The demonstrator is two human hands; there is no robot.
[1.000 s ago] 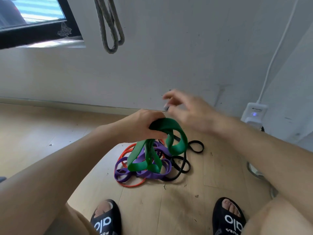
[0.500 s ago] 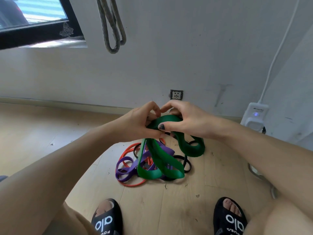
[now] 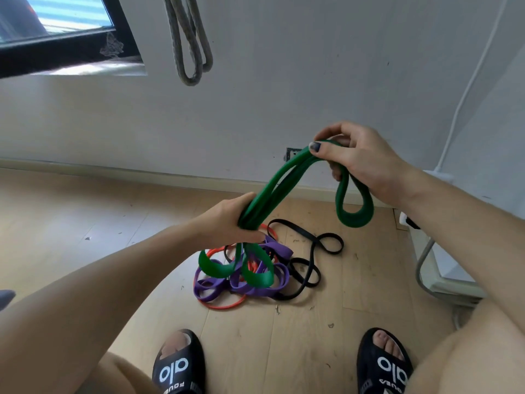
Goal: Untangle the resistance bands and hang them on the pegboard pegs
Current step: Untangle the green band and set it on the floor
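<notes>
Hands drawn apart, right hand point(image 3: 360, 163) raised, green band point(image 3: 284, 189) stretched between both grips, lifted off pile.

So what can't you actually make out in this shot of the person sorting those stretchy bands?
- Head view: the pegs are not in frame; the grey loops on the wall run off the top edge.
- Whether the green band is free of the pile: its low loops overlap the purple band and orange band.
- Left hand fingers: wrapped behind the band.
- Wall socket: mostly hidden by the band.
</notes>
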